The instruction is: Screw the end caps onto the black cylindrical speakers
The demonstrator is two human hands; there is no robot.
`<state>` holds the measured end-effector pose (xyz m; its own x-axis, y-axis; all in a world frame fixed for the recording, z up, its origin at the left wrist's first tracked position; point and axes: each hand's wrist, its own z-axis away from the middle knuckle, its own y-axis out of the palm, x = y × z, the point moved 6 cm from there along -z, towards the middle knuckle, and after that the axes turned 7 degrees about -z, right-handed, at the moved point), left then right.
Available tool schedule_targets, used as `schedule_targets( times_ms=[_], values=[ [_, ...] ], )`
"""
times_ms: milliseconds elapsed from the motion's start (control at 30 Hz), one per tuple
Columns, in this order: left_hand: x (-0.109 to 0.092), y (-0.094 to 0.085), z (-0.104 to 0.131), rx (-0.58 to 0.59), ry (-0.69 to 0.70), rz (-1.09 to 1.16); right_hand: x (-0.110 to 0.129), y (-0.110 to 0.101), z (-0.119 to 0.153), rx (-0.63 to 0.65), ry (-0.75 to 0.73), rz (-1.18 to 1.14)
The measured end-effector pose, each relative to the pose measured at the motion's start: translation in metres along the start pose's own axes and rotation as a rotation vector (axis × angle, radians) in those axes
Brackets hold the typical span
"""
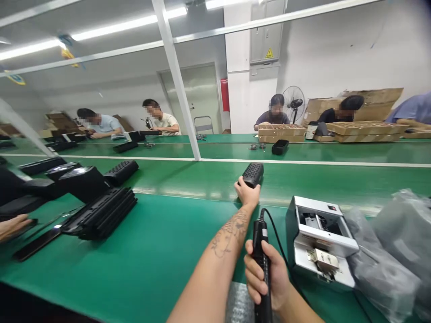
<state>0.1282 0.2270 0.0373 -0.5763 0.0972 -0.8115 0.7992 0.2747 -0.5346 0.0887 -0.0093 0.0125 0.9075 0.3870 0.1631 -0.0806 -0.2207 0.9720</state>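
Black perforated casing [255,174], on the far green bench [319,177], just right of centre: left hand [248,195] curled about its near end, right hand [279,274] wrapped round a corded electric screwdriver [259,231], lower centre. Any shift of either appears to call for cable [276,229] slack beside the screw feeder [318,206], lower right; plastic bags [400,242] beyond; stacked black housings [101,215], left, near another person's hand [13,227].

Both hands were bare, the left hand [248,193] and the right hand [267,273] alike; the left forearm [210,264] was uncovered and bore a tattoo [230,233] in thin, dark, curving outlines, spread from near the wrist towards mid-forearm, its motif too fine to tell; the visible stretch of the right forearm [299,307] was bare and looked plain.
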Motion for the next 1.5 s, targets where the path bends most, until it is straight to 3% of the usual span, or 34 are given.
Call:
schedule_targets(
  times_ms=[100,233,400,600,767,900,1133,1500],
  values=[
    [-0.004,0.022,0.015,0.025,0.018,-0.075,0.008,0.007,0.003,0.036,-0.026,0.009],
    [0.0,0.019,0.028,0.112,0.101,-0.084,0.011,0.004,0.006,-0.037,-0.043,0.047],
    [0.028,-0.028,0.055,0.255,0.246,0.058,0.012,-0.008,0.007,-0.204,-0.048,0.15],
    [0.076,-0.096,0.111,0.414,0.293,0.162,0.014,-0.021,0.012,-0.485,-0.003,0.336],
    [0.092,-0.126,0.144,0.551,0.349,0.232,0.012,-0.034,0.024,-0.609,0.04,0.38],
    [0.094,-0.129,0.154,0.649,0.381,0.299,0.008,-0.042,0.031,-0.618,0.068,0.402],
    [0.097,-0.13,0.147,0.724,0.374,0.362,0.0,-0.045,0.031,-0.605,0.118,0.438],
    [0.099,-0.131,0.145,0.738,0.333,0.309,-0.002,-0.041,0.029,-0.641,0.098,0.459]
  ],
)
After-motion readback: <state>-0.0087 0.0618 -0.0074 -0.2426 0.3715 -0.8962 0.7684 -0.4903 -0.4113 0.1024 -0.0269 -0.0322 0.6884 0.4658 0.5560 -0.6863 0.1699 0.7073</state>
